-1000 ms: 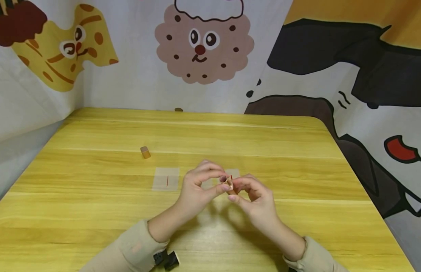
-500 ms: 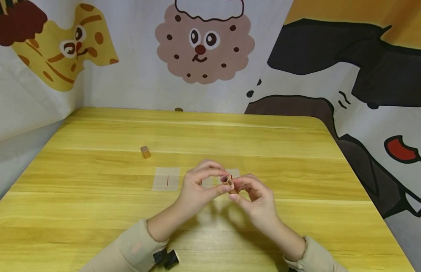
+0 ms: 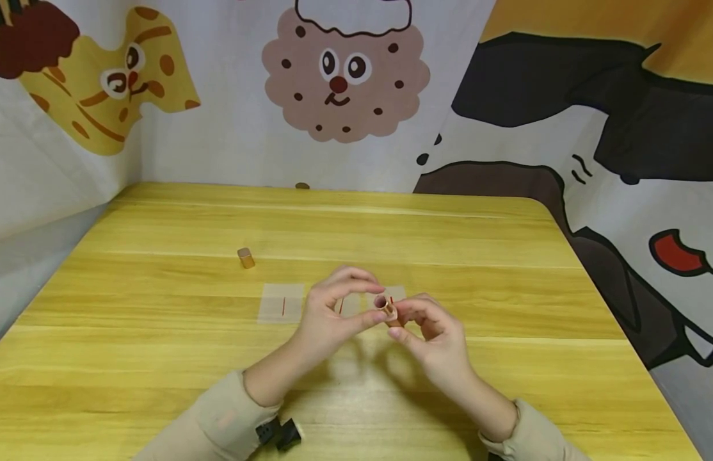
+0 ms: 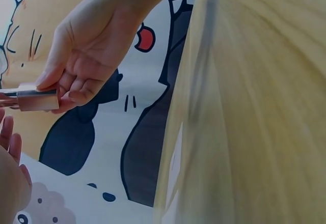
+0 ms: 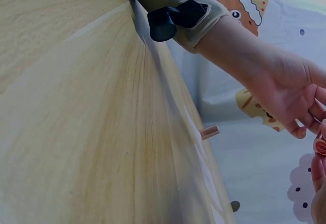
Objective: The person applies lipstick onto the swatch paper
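Observation:
A rose-gold lipstick [image 3: 393, 317], cap off, is held up over the table with the hollow end of its inner tube facing up and left. My right hand [image 3: 434, 336] pinches its base between thumb and fingers. In the left wrist view that shiny base [image 4: 41, 98] lies in the right fingers. My left hand [image 3: 336, 310] is at the tube's upper end, thumb tip at its side and forefinger raised just off the rim. A red label shows on the lipstick's bottom [image 5: 320, 146] in the right wrist view. The matching cap [image 3: 246, 258] stands on the table, back left.
Behind the hands, a pale paper square [image 3: 270, 303] with a thin red line lies on the wooden table [image 3: 160, 333]. Two similar squares are partly covered by the hands. A printed cartoon curtain [image 3: 218, 153] hangs along the table's far edge and sides.
My left forefinger has lifted off the lipstick's rim, and the left hand has shifted slightly up and left, showing more of the middle square's red line. The right hand keeps its hold.

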`<state>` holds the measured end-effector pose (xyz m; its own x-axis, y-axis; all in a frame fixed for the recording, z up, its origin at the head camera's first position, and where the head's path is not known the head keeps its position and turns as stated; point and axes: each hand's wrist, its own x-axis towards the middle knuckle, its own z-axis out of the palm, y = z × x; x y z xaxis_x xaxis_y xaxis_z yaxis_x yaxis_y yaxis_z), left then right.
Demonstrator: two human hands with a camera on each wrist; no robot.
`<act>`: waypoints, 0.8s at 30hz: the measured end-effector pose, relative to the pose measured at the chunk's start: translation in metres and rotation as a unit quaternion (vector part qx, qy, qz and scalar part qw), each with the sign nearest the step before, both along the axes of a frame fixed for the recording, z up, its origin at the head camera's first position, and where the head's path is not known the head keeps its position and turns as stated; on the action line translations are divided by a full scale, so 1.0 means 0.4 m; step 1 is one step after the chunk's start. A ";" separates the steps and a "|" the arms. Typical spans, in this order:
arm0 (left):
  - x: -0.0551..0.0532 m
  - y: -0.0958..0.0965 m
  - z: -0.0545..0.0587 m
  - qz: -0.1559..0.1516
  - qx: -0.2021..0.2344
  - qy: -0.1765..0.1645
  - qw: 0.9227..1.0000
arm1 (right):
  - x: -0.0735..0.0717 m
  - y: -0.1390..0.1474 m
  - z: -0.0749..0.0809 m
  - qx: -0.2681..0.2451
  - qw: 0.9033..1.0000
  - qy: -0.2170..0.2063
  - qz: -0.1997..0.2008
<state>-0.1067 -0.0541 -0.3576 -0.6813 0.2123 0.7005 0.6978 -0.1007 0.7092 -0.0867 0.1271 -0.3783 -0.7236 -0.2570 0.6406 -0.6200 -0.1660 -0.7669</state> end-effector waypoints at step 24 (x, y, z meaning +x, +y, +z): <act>-0.028 -0.078 0.057 0.058 0.055 0.011 0.997 | 0.004 -0.001 0.004 0.001 1.000 -0.019 -0.025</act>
